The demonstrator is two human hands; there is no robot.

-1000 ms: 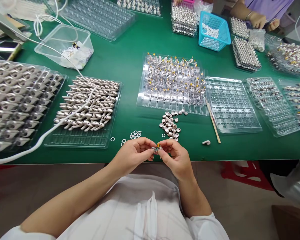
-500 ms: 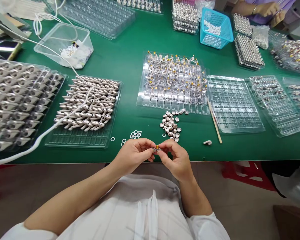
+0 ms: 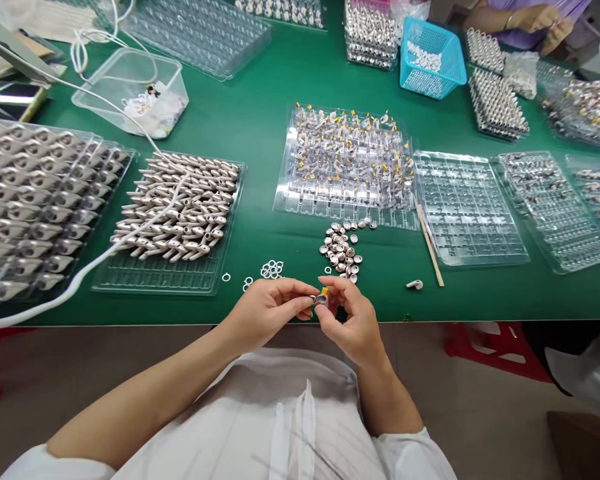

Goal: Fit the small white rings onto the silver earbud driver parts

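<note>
Both my hands meet at the near edge of the green table (image 3: pixel 265 120). My left hand (image 3: pixel 267 310) and my right hand (image 3: pixel 350 317) pinch one small metallic earbud part with a yellow tip (image 3: pixel 322 297) between their fingertips. Just beyond my fingers lies a heap of small round metal caps (image 3: pixel 341 250). To its left are a few loose white rings (image 3: pixel 271 269). A single earbud piece (image 3: pixel 414 285) lies to the right, beside a thin wooden stick (image 3: pixel 429 243).
Clear blister trays cover the table: earbud stems (image 3: pixel 177 213) on the left, yellow-tipped parts (image 3: pixel 347 157) in the middle, a mostly bare tray (image 3: pixel 467 207) on the right. A white cable (image 3: pixel 80 277) crosses the left trays. Another person's hands (image 3: pixel 535 20) and a blue basket (image 3: pixel 433 57) are at the far right.
My hands stay at the table edge. The part has turned between my fingertips, so its yellow tip shows more plainly.
</note>
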